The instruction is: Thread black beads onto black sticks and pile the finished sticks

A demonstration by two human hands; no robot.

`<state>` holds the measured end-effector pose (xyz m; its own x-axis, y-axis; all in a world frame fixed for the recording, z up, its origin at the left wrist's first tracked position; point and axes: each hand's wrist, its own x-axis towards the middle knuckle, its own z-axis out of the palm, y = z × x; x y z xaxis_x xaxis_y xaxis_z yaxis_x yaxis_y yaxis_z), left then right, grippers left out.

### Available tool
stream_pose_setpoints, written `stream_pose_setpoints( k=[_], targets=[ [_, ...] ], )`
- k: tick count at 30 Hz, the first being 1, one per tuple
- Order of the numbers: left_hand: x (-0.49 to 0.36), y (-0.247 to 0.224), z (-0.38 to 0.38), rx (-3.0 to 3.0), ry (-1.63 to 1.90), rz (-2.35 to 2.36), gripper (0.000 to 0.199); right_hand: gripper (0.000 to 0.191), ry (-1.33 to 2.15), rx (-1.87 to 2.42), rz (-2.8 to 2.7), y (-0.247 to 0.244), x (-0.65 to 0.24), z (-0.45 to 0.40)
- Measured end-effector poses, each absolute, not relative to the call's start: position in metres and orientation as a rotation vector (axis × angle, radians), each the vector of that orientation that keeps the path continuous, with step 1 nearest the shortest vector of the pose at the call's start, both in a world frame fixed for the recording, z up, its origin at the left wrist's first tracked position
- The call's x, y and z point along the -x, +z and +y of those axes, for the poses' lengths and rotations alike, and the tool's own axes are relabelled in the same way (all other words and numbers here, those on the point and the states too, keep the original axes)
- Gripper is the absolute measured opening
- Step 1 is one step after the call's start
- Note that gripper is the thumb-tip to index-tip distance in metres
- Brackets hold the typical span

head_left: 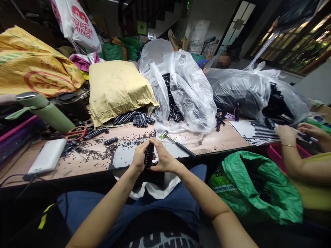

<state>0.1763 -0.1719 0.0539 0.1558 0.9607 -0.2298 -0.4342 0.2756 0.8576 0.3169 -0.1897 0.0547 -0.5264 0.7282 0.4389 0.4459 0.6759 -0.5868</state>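
My left hand (139, 156) is closed around a black piece with rows of small light dots (148, 155), held upright above the table's front edge. Wrapped against the other side of that dotted piece is my right hand (165, 158), thumb and fingers curved; part of the piece is hidden by the hands. Just behind them lies a white sheet (124, 155) with tiny dark bits scattered over and around it. A screwdriver-like tool with a black shaft and yellowish end (178, 143) rests to the right. Similar dotted black rods (141, 119) are piled farther back.
A yellow sack (119, 89) and clear plastic bags of black parts (191, 93) line the table's back. At left are a green bottle (46, 110), scissors (75, 133) and a white box (47, 156). A green sack (258, 186) stands right, beside a co-worker's arms (291, 148).
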Motion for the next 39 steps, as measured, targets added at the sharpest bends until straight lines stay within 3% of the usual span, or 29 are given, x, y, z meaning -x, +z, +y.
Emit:
stream_pose_setpoints(
  k=[11, 16, 20, 22, 25, 27, 34, 39],
  targets=[
    [-0.184, 0.043, -0.163, -0.816, 0.936, 1.021, 0.042, 0.108, 0.642, 1.082, -2.021, 0.028, -0.318, -0.186],
    [-0.189, -0.002, -0.163, -1.662, 1.036, 1.221, 0.046, 0.098, 0.527, 1.406, -1.951, -0.003, -0.313, -0.182],
    [-0.185, -0.035, -0.159, -2.301, 0.834, 1.258, 0.043, 0.089, 0.498, 1.648, -2.029, -0.015, -0.339, -0.179],
    [-0.177, -0.042, -0.156, -2.496, 0.754, 1.215, 0.042, 0.074, 0.311, 1.894, -1.967, -0.009, -0.365, -0.176],
    [-0.163, -0.044, -0.152, -2.693, 0.677, 1.194, 0.045, 0.036, 0.028, 2.277, -1.860, 0.006, -0.403, -0.171],
    [-0.157, -0.041, -0.151, -2.763, 0.633, 1.215, 0.045, 0.026, 0.025, 2.369, -1.915, 0.015, -0.417, -0.173],
    [-0.155, -0.035, -0.150, -2.827, 0.610, 1.293, 0.044, 0.037, 0.417, 2.140, -1.873, 0.020, -0.398, -0.237],
    [-0.163, -0.036, -0.156, -2.817, 0.509, 1.368, 0.045, 0.032, 0.531, 2.201, -1.922, 0.021, -0.380, -0.258]
  ],
)
